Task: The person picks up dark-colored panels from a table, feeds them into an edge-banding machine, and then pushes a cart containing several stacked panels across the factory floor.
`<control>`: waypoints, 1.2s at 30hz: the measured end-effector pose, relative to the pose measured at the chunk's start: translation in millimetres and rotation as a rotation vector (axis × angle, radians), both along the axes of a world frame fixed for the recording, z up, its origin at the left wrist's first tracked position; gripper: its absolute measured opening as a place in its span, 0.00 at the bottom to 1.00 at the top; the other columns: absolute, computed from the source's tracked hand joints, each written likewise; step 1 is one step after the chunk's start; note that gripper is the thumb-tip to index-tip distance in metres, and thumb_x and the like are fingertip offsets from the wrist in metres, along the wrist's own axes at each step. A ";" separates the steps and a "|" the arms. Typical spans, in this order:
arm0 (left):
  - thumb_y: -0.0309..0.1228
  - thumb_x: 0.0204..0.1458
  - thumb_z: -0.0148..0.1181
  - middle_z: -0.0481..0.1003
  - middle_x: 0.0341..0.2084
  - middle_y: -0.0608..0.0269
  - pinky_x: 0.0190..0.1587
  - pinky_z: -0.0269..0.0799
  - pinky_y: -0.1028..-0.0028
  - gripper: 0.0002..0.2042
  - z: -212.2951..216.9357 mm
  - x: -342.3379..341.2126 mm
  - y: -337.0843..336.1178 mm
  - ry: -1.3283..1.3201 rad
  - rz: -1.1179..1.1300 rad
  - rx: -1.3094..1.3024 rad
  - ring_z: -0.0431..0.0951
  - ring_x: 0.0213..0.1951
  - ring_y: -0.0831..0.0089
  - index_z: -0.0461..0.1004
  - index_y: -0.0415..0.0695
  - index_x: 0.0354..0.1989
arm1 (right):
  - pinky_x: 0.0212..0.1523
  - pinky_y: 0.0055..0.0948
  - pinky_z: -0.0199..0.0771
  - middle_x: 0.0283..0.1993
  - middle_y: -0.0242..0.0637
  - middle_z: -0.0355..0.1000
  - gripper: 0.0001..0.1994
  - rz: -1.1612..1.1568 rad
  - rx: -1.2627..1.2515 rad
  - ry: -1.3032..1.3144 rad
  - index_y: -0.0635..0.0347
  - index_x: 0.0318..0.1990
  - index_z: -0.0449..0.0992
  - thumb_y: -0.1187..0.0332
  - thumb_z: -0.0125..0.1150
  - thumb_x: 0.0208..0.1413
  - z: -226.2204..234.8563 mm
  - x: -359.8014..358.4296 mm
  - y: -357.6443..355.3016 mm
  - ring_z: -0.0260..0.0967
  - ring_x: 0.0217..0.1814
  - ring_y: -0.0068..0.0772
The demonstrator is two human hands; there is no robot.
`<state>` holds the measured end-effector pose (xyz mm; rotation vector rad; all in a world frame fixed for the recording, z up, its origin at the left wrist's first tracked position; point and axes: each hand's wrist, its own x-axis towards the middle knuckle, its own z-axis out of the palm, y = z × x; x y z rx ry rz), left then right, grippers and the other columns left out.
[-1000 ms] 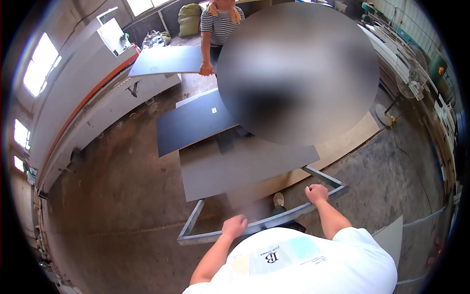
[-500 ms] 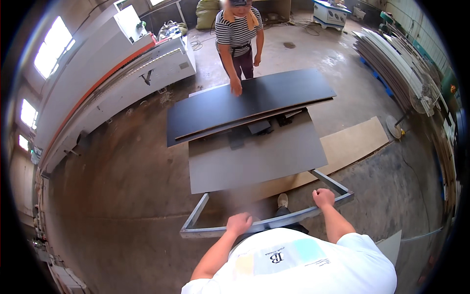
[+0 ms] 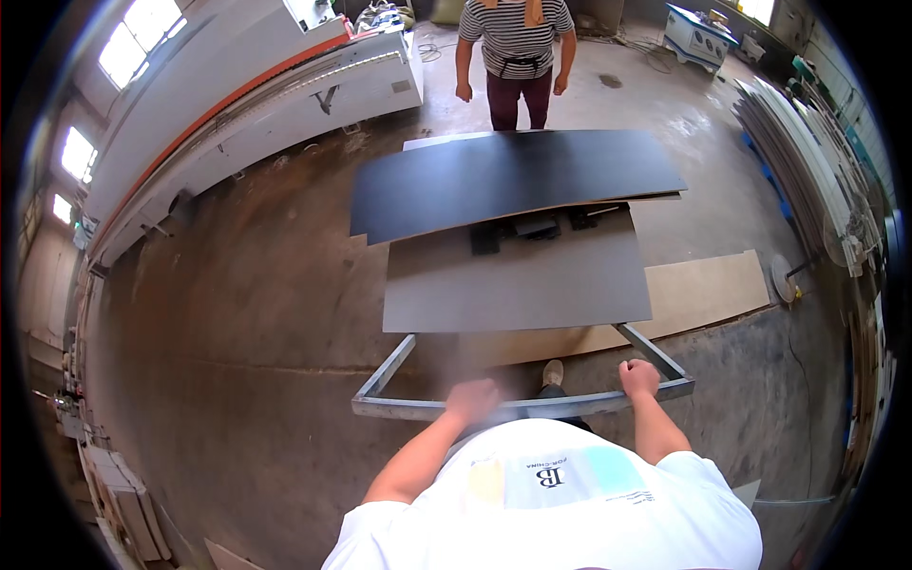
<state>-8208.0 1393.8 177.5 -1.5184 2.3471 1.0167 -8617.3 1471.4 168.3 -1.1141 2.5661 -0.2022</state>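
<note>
A person in a white printed T-shirt (image 3: 532,513) stands at the near end of a grey metal frame of square bars (image 3: 399,408) on a workshop floor. The left hand (image 3: 472,401), blurred, lies at the near bar left of centre; how its fingers are set cannot be told. The right hand (image 3: 639,377) is curled into a fist at the bar's right end, though whether it grips the metal is unclear.

The frame's two side bars reach to the near edge of a flat, rectangular grey panel (image 3: 513,294). Beyond lies a long, dark blue-black panel (image 3: 522,180), with small black pieces (image 3: 537,228) near its near edge. At the far side, a co-worker in a black-and-white striped top (image 3: 518,43) stands with arms lowered, both hands apart from the panels.

The step in hand looks like attending the frame from its near end while the panels lie flat. Any shift of the frame would call for a firm hold by both hands and an even push, lest the dark panel slide.
</note>
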 end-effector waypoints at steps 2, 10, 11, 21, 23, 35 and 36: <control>0.43 0.61 0.45 0.81 0.46 0.48 0.52 0.76 0.53 0.20 -0.6 -1.3 -1.7 0.012 0.010 -0.009 0.80 0.49 0.48 0.80 0.44 0.47 | 0.45 0.48 0.78 0.34 0.45 0.80 0.17 -0.004 0.007 0.014 0.54 0.30 0.84 0.52 0.57 0.55 0.5 -1.9 -1.4 0.78 0.40 0.54; 0.42 0.60 0.46 0.81 0.46 0.47 0.52 0.75 0.52 0.19 7.0 -1.0 -5.5 0.010 -0.006 0.016 0.80 0.49 0.47 0.79 0.45 0.48 | 0.46 0.46 0.80 0.37 0.42 0.82 0.16 -0.006 0.007 0.043 0.50 0.32 0.86 0.51 0.58 0.55 -13.3 -6.5 -5.1 0.80 0.42 0.51; 0.43 0.60 0.47 0.81 0.47 0.47 0.53 0.75 0.52 0.19 1.6 1.0 -3.3 0.010 0.021 0.025 0.80 0.49 0.47 0.79 0.46 0.48 | 0.46 0.45 0.80 0.37 0.42 0.82 0.16 0.007 0.014 0.033 0.50 0.32 0.87 0.51 0.58 0.55 -12.5 -5.5 -5.3 0.80 0.42 0.51; 0.45 0.61 0.55 0.80 0.50 0.50 0.56 0.74 0.59 0.22 -24.5 0.5 -17.2 0.246 0.211 0.114 0.80 0.52 0.54 0.77 0.44 0.56 | 0.46 0.45 0.79 0.37 0.42 0.82 0.17 -0.002 0.005 0.016 0.50 0.32 0.87 0.50 0.58 0.55 -10.1 -5.7 -3.4 0.79 0.42 0.50; 0.44 0.63 0.58 0.78 0.55 0.51 0.55 0.73 0.63 0.24 -66.1 12.7 -39.2 0.535 0.424 0.061 0.79 0.53 0.63 0.72 0.41 0.62 | 0.46 0.45 0.79 0.37 0.42 0.82 0.17 0.034 -0.007 0.015 0.50 0.32 0.87 0.50 0.58 0.55 -3.5 1.4 -11.3 0.79 0.42 0.50; 0.40 0.66 0.52 0.79 0.41 0.60 0.44 0.75 0.66 0.15 -81.7 13.1 -76.3 0.997 0.689 0.340 0.79 0.39 0.69 0.75 0.43 0.51 | 0.47 0.45 0.79 0.38 0.41 0.82 0.17 0.022 0.018 0.003 0.50 0.33 0.87 0.50 0.58 0.55 -14.1 -1.4 -13.8 0.79 0.43 0.50; 0.38 0.65 0.55 0.79 0.37 0.61 0.40 0.76 0.68 0.13 -81.0 4.4 -64.6 0.896 0.659 0.397 0.79 0.36 0.70 0.75 0.42 0.48 | 0.47 0.45 0.79 0.38 0.41 0.82 0.17 0.016 0.025 0.004 0.50 0.33 0.87 0.50 0.58 0.54 -15.0 -5.0 -9.6 0.79 0.43 0.50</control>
